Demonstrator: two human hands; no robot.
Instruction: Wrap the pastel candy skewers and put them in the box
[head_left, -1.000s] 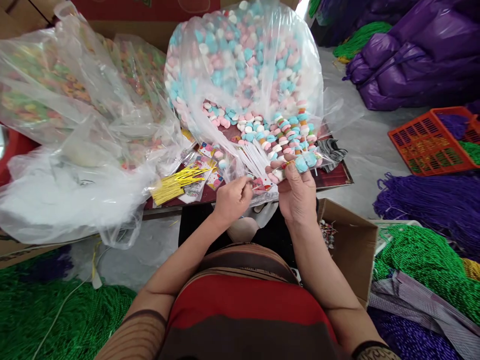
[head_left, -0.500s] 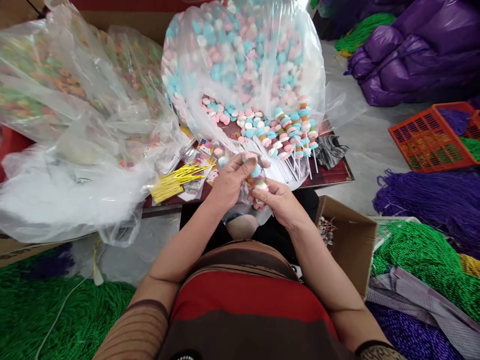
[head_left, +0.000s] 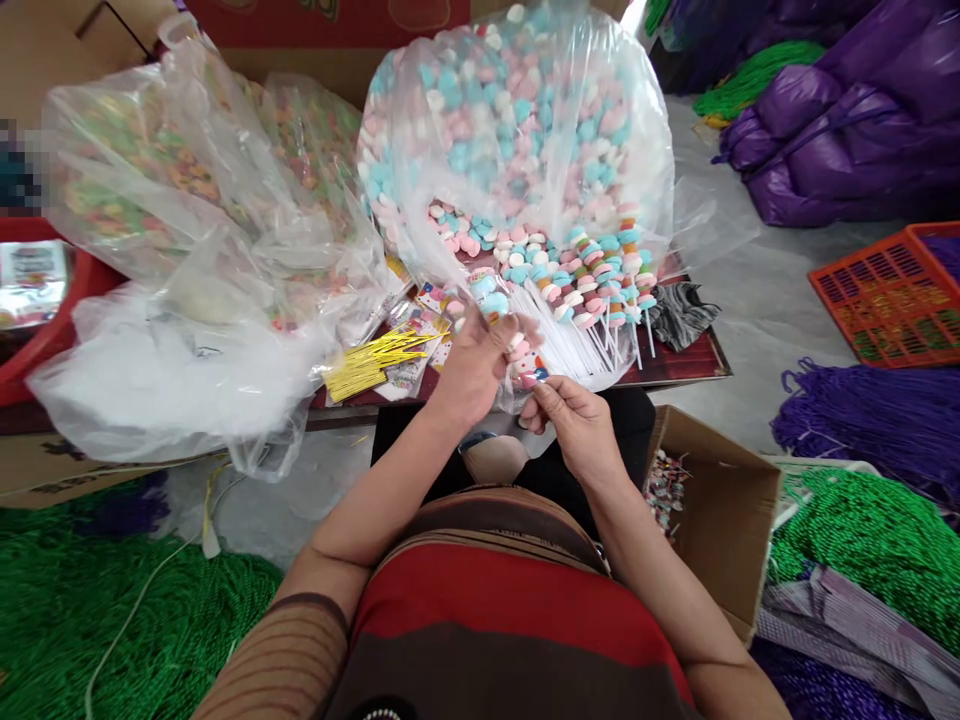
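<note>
In the middle of the head view, my left hand is closed around a candy skewer in a clear printed bag. Pink, white and blue sweets show through the plastic above and below the fingers. My right hand pinches the lower end of that bag between thumb and fingers. Just beyond, unwrapped candy skewers lie side by side next to white sticks. Left of my hands are yellow twist ties on printed clear bags.
Behind stands a big clear bag of marshmallow sweets, with bags of ring-shaped sweets to its left. An open cardboard box holding small wrapped items is by my right knee. An orange crate and green cords lie farther right.
The wrapped skewer now tilts with its upper end farther from me. My right hand has slid from its middle down to the bag's near end. The whole view has shifted slightly.
</note>
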